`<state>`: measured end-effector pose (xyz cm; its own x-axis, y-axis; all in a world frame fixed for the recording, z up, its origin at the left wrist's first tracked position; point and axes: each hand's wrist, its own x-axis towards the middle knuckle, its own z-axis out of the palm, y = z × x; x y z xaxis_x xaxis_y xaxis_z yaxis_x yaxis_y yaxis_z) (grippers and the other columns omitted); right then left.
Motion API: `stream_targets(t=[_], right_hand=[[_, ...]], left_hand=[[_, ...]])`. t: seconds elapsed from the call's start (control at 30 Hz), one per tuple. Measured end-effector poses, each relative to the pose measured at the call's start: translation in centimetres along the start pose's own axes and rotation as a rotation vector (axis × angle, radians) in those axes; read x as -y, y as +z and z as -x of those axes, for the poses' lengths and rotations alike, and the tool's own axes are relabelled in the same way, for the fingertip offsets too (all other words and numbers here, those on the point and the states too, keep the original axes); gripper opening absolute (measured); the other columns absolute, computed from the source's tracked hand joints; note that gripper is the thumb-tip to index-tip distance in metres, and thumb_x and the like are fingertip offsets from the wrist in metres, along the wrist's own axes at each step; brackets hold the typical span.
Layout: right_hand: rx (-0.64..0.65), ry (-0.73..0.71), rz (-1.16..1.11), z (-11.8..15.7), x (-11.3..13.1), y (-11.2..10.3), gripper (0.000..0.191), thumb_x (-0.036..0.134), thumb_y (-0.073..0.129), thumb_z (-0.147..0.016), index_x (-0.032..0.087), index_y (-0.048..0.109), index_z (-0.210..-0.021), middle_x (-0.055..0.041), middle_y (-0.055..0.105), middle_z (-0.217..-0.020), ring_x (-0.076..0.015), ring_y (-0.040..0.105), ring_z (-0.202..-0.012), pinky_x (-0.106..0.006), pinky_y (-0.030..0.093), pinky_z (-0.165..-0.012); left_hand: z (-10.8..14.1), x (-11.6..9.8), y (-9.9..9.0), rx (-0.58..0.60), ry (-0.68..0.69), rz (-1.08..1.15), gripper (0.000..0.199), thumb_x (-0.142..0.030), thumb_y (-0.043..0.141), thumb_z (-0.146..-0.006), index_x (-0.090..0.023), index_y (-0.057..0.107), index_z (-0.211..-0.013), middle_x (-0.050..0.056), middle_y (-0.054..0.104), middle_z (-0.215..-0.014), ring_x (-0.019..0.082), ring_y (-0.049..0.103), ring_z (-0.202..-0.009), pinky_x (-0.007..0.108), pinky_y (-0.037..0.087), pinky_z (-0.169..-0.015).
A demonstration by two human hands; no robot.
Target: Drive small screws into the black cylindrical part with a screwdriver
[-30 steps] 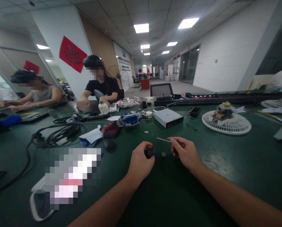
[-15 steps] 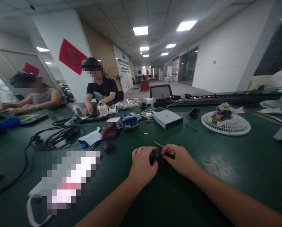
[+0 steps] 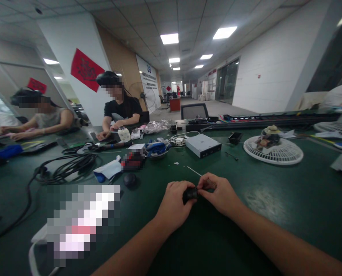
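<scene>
left grip (image 3: pixel 173 203): fingers closed around a small black cylindrical part (image 3: pixel 190 194), forearm entering from 7 o'clock, wrist low over the dark green bench (image 3: pixel 262 218). right grip (image 3: pixel 221 193): clamped at the fingertips on a small brownish piece (image 3: pixel 209 184), exact form too small to tell, with a thin white rod (image 3: pixel 193 171) pointing toward 11 o'clock; forearm entering from 4 o'clock. both grips meet at centre, raised just off the bench, the part's end set against the right fingertips. nearby: round black knob (image 3: pixel 130 179) at 10 o'clock; silver drive unit (image 3: pixel 203 145) at 12 o'clock; white fan guard (image 3: pixel 272 151) at 1 o'clock.
</scene>
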<state>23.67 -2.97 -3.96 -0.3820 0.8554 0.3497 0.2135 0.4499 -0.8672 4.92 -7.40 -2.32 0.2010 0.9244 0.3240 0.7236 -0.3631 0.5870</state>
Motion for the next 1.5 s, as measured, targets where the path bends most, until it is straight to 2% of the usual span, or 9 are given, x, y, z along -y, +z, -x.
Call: stream_targets(t=[0.23,0.6,0.73,0.87,1.0,1.1,1.23,1.37,1.5], right_hand=[[0.029,0.08,0.067,0.0,0.4,-0.1,0.024,0.024,0.076,-0.075,0.022,0.059,-0.092,0.0026,0.066,-0.082,-0.015,0.062,-0.071,-0.028,0.049,-0.065],[0.011,-0.01,0.25,0.3,0.8,-0.1,0.019,0.023,0.073,-0.076,0.023,0.061,-0.09,0.0026,0.065,-0.079,-0.0152,0.06,-0.07,-0.027,0.045,-0.062],[0.035,-0.09,0.193,0.4,1.2,0.0,0.022,0.017,0.068,-0.078,0.023,0.06,-0.097,0.0008,0.066,-0.085,-0.0159,0.061,-0.073,-0.027,0.046,-0.066],[-0.038,-0.08,0.145,0.4,1.2,-0.2,0.013,0.026,0.056,-0.091,0.022,0.062,-0.102,-0.0017,0.069,-0.084,-0.0171,0.063,-0.073,-0.029,0.047,-0.068],[-0.138,0.016,-0.048,0.2,0.7,-0.4,0.033,0.042,0.046,-0.099,0.018,0.066,-0.108,-0.0038,0.071,-0.077,-0.0191,0.066,-0.072,-0.03,0.048,-0.067],[-0.19,0.047,-0.217,0.0,0.2,-0.7,0.048,0.052,0.043,-0.099,0.014,0.073,-0.098,-0.0046,0.069,-0.065,-0.0185,0.064,-0.064,-0.03,0.047,-0.063],[-0.178,0.064,-0.312,0.0,0.0,-1.0,0.052,0.054,0.047,-0.098,0.013,0.077,-0.086,-0.0041,0.066,-0.059,-0.0171,0.062,-0.058,-0.03,0.047,-0.062],[-0.11,0.077,-0.291,0.0,0.1,-1.0,0.041,0.05,0.059,-0.093,0.014,0.076,-0.083,-0.0038,0.068,-0.061,-0.0166,0.063,-0.059,-0.029,0.047,-0.061],[-0.144,0.142,-0.275,0.0,0.2,-0.9,0.037,0.048,0.065,-0.09,0.014,0.074,-0.079,-0.0041,0.068,-0.064,-0.0153,0.063,-0.058,-0.027,0.046,-0.056]], left_hand=[[0.1,0.1,-0.1,0.014,0.055,0.038,0.031,-0.008,0.066,-0.078,-0.028,0.069,-0.101,-0.001,0.072,-0.105,0.021,0.062,-0.104,0.039,0.045,-0.097],[0.4,0.3,-0.1,0.058,0.079,0.084,0.038,-0.007,0.066,-0.076,-0.03,0.069,-0.105,-0.002,0.071,-0.107,0.02,0.062,-0.104,0.037,0.047,-0.095],[0.5,-0.1,0.0,0.049,0.133,0.057,0.039,-0.004,0.061,-0.077,-0.027,0.067,-0.108,0.001,0.07,-0.113,0.021,0.06,-0.11,0.04,0.044,-0.102],[0.5,-0.1,0.3,-0.036,0.089,0.029,0.041,-0.005,0.061,-0.078,-0.027,0.065,-0.113,0.002,0.069,-0.115,0.023,0.06,-0.111,0.042,0.044,-0.102],[0.1,0.6,0.4,-0.152,-0.039,0.032,0.046,-0.003,0.061,-0.074,-0.026,0.063,-0.114,0.002,0.07,-0.107,0.021,0.063,-0.103,0.041,0.047,-0.098],[-0.2,1.0,0.3,-0.212,-0.112,0.045,0.043,-0.003,0.06,-0.073,-0.023,0.062,-0.111,0.003,0.069,-0.103,0.021,0.065,-0.101,0.04,0.048,-0.096],[-0.3,1.1,0.2,-0.242,-0.14,0.06,0.04,-0.006,0.062,-0.073,-0.022,0.061,-0.11,0.004,0.068,-0.101,0.022,0.064,-0.1,0.039,0.05,-0.092],[-0.2,0.8,0.3,-0.198,-0.091,0.081,0.04,-0.008,0.065,-0.072,-0.022,0.061,-0.109,0.003,0.067,-0.101,0.021,0.064,-0.099,0.037,0.051,-0.091],[-0.1,0.9,0.4,-0.203,-0.093,0.113,0.039,-0.011,0.066,-0.075,-0.023,0.061,-0.111,0.004,0.067,-0.105,0.021,0.064,-0.102,0.038,0.051,-0.093]])
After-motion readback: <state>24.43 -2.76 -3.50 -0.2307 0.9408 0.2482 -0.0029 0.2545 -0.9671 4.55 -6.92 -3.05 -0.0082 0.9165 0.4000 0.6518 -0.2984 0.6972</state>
